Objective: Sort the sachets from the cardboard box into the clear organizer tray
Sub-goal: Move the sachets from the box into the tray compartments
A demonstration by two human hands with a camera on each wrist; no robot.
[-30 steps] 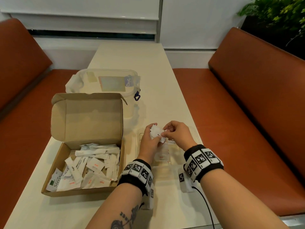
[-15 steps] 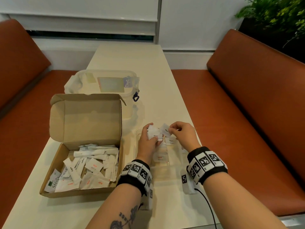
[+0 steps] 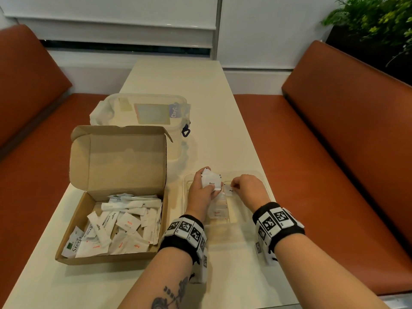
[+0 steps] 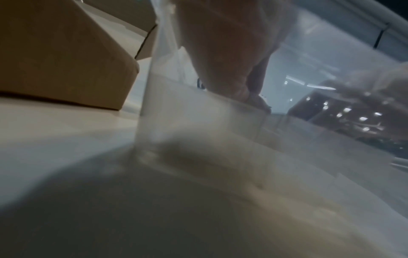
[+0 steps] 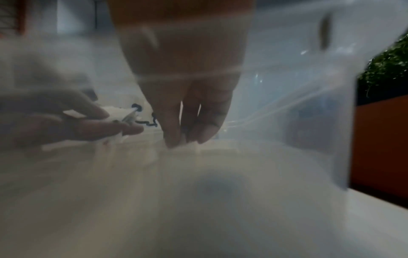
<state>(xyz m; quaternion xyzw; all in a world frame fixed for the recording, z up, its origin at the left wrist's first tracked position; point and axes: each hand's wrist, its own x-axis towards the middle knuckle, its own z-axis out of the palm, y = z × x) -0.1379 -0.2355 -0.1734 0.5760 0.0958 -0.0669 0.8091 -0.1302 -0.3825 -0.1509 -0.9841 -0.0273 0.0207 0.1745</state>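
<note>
An open cardboard box [image 3: 80, 221] at my left holds several white sachets [image 3: 124, 224]. To its right stands the clear organizer tray [image 3: 265, 188], with a few sachets [image 3: 219, 214] lying in its left compartment. My left hand [image 3: 201, 192] hovers over the tray's far left part and grips a small stack of white sachets [image 3: 210, 180]. My right hand [image 3: 245, 188] is low in the tray beside it, fingertips [image 5: 176, 139] pinching a single pepper sachet [image 3: 229, 190] down near the tray floor. Both wrist views are blurred through the tray's wall.
A lidded clear plastic container [image 3: 151, 114] with a plastic bag stands behind the box. The narrow cream table [image 3: 178, 81] runs between two orange benches [image 3: 334, 141]. A plant [image 3: 374, 21] is at the far right.
My right hand drew one sachet off the stack in my left hand and carried it right and down into the tray. The left hand kept the rest and barely moved.
</note>
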